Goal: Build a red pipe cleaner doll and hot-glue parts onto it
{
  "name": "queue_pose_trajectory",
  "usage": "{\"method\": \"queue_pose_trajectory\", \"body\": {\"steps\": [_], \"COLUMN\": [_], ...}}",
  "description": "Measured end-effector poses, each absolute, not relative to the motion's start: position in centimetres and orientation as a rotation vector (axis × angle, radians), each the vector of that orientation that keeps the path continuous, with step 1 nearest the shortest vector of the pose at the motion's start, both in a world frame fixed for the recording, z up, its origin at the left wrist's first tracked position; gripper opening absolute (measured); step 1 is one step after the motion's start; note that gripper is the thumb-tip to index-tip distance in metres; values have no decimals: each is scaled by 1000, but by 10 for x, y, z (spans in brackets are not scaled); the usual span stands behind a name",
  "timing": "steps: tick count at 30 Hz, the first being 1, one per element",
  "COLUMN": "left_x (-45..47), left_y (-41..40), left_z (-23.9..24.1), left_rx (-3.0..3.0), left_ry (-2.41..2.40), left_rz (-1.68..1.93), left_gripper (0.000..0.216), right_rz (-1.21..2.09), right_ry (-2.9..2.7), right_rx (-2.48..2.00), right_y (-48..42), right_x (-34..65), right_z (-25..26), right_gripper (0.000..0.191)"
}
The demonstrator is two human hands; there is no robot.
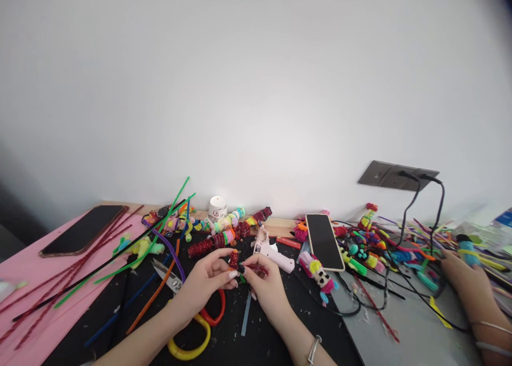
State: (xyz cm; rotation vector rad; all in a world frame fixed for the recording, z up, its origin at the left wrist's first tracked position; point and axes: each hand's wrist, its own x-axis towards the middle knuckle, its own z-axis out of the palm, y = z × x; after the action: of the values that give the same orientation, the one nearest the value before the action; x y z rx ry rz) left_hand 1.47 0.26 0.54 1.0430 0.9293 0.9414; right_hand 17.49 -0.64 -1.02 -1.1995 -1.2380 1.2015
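Observation:
In the middle of the head view, my left hand (208, 275) pinches a small wound piece of red glittery pipe cleaner (234, 258) between thumb and fingers. My right hand (266, 283) meets it from the other side, its fingertips closed on the same piece. More dark red pipe cleaner (259, 270) shows along the right fingers, and a bit of green peeks out below the fingertips. Scissors (186, 352) with red and yellow handles lie beside my left forearm. Just behind my right hand rests a pale glue gun (278, 257). A translucent glue stick (246, 315) lies between my wrists.
A dark phone (82, 231) lies on pink paper (52, 227) at left, crossed by loose pipe cleaners (80, 267). Wound pipe-cleaner figures (240, 228) line the back by a paper cup (217, 208). Right: another phone (325, 242), cables, another person's hand (466, 272) on a blue piece.

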Motion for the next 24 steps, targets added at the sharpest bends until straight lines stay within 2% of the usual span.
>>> {"method": "queue_pose_trajectory", "body": {"steps": [15,24], "left_x": [14,14], "left_y": [-2,-2], "left_z": [1,4], "left_rx": [817,818], "left_ry": [722,741], "left_rz": [894,883], "left_gripper": [51,54], "right_rz": [1412,1420], "right_ry": [-1121,-1081], "right_rx": [-1084,-1035], "right_y": [-9,-9], "right_x": [173,172], "right_z": [-7,-8], "right_gripper": [28,27]}}
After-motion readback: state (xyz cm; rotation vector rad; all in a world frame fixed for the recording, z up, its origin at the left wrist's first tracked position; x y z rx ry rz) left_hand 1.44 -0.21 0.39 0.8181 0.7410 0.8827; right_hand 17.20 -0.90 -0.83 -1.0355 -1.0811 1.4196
